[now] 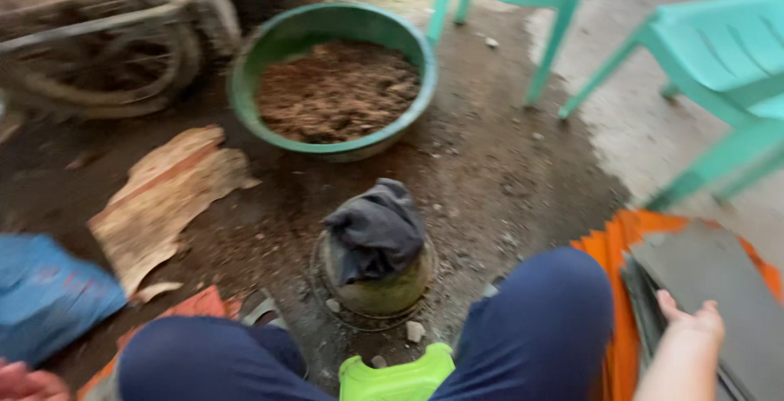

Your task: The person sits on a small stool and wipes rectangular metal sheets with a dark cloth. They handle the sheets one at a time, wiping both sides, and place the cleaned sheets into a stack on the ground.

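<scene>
My right hand (694,319) rests flat on a stack of dark grey sheets (719,287) lying on an orange cloth (621,238) at the lower right, fingers spread. Only a sliver of my left hand (24,383) shows at the bottom left corner, near a blue bag (45,295); its grip cannot be made out. My knees in dark blue trousers (539,327) frame a small round pot (380,287) with a dark cloth (376,229) draped over it.
A green basin (245,66) filled with brown soil stands beyond the pot. Two turquoise plastic chairs (719,50) stand at the upper right. A wheel (98,50) is at upper left, a torn cardboard piece (163,197) lies on the dirt, and a lime-green object (396,376) sits between my legs.
</scene>
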{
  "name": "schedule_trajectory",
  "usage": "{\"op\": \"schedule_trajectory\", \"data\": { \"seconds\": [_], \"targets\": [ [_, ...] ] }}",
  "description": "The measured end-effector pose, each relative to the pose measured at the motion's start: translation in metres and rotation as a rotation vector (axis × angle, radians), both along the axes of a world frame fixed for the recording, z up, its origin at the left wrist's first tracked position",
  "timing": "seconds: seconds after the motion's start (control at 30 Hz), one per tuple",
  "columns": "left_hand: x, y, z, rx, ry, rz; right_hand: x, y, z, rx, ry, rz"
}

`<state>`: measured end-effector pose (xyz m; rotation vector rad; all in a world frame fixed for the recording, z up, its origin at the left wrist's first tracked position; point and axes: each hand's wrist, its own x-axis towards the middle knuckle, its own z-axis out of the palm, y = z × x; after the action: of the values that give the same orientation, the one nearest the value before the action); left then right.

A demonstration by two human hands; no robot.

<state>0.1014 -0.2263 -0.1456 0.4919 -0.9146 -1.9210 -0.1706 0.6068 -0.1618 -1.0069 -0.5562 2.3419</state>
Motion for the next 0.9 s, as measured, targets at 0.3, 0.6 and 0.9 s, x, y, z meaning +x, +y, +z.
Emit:
{"op": "schedule_trajectory", "data": {
  "seconds": [0.3, 0.6, 0.9],
  "targets": [
    [0.052, 0.026, -0.055, 0.100, -0.708, 0.599, -0.082, -0.152, 0.048, 0.817, 0.231, 0.691],
    [0.110, 0.133, -0.103, 0.783, -1.349, 0.474, -0.043, -0.454, 0.007, 2.442, 0.276, 1.419],
    [0.128, 0.148, -0.103, 0.736, -0.954, 0.623, -0.032, -0.485, -0.085, 2.579, -0.050, 1.290]
  ]
}}
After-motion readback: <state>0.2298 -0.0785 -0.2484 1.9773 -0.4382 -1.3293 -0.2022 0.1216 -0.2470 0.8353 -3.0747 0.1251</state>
